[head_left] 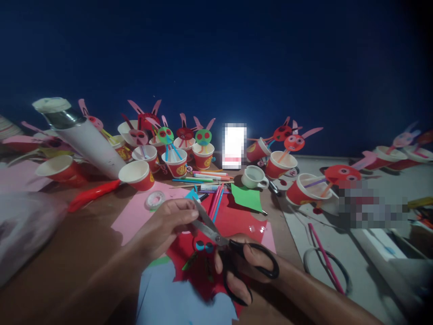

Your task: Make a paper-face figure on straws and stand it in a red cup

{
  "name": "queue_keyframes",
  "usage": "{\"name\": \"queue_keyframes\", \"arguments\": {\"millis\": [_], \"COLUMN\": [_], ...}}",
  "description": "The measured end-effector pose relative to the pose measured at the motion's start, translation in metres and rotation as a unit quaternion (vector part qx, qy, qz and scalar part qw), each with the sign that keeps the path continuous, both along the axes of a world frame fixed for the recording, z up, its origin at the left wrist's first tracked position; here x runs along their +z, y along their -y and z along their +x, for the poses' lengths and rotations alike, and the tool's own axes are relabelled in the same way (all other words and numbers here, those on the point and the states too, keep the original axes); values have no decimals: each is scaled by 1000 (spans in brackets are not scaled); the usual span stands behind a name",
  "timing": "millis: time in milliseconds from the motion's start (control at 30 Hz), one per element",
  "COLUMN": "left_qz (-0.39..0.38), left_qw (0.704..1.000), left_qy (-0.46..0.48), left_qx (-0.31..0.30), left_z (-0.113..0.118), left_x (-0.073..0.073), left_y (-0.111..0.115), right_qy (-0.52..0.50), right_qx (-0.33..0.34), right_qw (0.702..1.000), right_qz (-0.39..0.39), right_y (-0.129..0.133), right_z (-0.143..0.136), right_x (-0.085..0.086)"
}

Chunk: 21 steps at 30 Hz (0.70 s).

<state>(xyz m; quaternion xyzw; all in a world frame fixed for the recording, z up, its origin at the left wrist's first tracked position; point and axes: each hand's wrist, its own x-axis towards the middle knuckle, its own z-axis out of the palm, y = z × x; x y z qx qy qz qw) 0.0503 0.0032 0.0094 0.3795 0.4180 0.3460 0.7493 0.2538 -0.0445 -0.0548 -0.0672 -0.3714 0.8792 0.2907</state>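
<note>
Black-handled scissors are in my right hand, whose fingers go through the loops; the blades stand apart and point up and left. My left hand is pinched at the fingertips, right beside the blades. Whatever it holds is too small or hidden to name. A bit of blue paper shows just behind those fingertips. Below the blades, two small blue-and-black round pieces and green leaf-like cutouts rest on red paper. Light blue paper lies nearest me.
Red paper cups with rabbit-faced straw figures line the back. Markers, a white mug, green paper and a tape roll lie before them. A large white tube leans at left; a plastic bag sits nearer.
</note>
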Motion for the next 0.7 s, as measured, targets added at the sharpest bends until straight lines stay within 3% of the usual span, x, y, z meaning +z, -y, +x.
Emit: {"name": "queue_keyframes", "arguments": {"millis": [167,467,600,700], "left_qz": [8,-5,-36,-77], "left_qw": [999,1000,998,992], "left_qy": [51,15,25,36], "left_qx": [0,-4,-34,-93], "left_z": [0,1,0,-2], "left_x": [2,2,5,4], "left_y": [0,1,2,2], "right_qy": [-20,14,46,66], "right_qx": [8,19,59,110], "right_qw": [1000,1000,997,991], "right_qz": [0,14,1,-32], "right_y": [0,1,1,2], "right_z": [1,0,5,11], "right_x": [2,-2,7,10]}}
